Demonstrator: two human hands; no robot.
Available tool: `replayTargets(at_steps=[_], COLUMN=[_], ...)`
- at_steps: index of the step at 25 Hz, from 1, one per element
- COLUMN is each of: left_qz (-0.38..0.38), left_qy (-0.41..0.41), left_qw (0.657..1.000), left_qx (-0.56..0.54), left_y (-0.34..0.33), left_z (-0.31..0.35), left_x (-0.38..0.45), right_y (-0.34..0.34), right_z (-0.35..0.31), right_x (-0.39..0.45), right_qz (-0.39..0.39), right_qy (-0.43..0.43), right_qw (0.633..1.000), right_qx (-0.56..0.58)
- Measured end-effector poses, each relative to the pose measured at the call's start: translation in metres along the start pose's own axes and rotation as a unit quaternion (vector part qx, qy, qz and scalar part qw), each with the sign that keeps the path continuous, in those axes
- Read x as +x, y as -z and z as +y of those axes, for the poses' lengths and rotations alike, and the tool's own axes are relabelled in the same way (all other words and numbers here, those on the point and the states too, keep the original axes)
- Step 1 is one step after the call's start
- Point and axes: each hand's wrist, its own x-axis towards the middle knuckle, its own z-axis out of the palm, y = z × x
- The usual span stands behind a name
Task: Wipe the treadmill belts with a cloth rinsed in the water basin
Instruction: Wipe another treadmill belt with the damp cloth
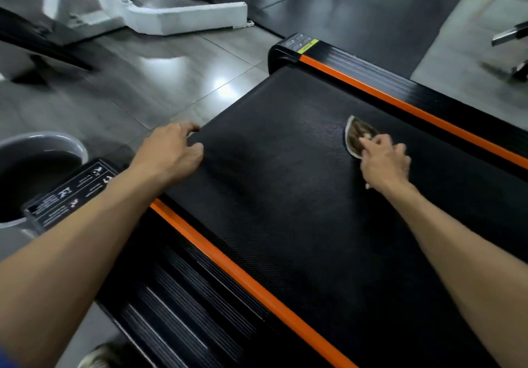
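Black bumpy treadmill belt (285,196) is being wiped: right hand (384,162) presses the small brown cloth (358,136) on it; left hand (171,150) hangs loose near the belt's end. Next, probably rub more.

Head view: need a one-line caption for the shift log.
Right hand presses a cloth on the treadmill belt; left hand at its end, basin beside.
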Motion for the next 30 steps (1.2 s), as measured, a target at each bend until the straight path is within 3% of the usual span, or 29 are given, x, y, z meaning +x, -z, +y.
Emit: replayTargets(at_steps=[4,8,10,13,16,18,20,22,25,27,30], left_qz=[-0.012,-0.014,-0.026,-0.052,-0.1,-0.14,-0.16,-0.149,-0.126,-0.114,-0.092], left_qy=[-0.015,-0.011,-0.044,-0.069,-0.056,-0.069,-0.055,-0.053,-0.034,-0.019,0.016], left_qw=[0.997,0.992,0.981,0.96,0.924,0.887,0.876,0.874,0.91,0.945,0.979], left_qx=[0.073,0.121,0.185,0.266,0.363,0.436,0.451,0.46,0.394,0.307,0.181], left_y=[0.01,0.034,0.042,0.056,0.081,0.099,0.111,0.113,0.102,0.091,0.086], left_z=[-0.007,-0.017,-0.026,-0.045,-0.075,-0.089,-0.101,-0.116,-0.157,-0.197,-0.258], left_x=[-0.027,-0.06,-0.087,-0.133,-0.183,-0.214,-0.233,-0.231,-0.215,-0.205,-0.184], right_y=[-0.001,-0.016,-0.014,-0.014,0.004,0.026,0.033,0.022,0.006,0.003,-0.005], right_z=[-0.031,-0.109,-0.145,-0.167,-0.171,-0.183,-0.209,-0.235,-0.262,-0.273,-0.282], right_x=[-0.023,-0.093,-0.12,-0.116,-0.102,-0.116,-0.152,-0.19,-0.235,-0.247,-0.252], right_qz=[-0.025,-0.047,-0.074,-0.142,-0.245,-0.326,-0.353,-0.299,-0.153,-0.079,-0.024], right_qy=[0.02,0.26,0.308,0.298,0.311,0.287,0.236,0.22,0.249,0.227,0.173], right_qw=[0.998,0.961,0.942,0.938,0.909,0.872,0.842,0.87,0.949,0.968,0.982], right_qx=[0.06,0.087,0.107,0.107,0.129,0.224,0.334,0.326,0.122,0.067,0.07])
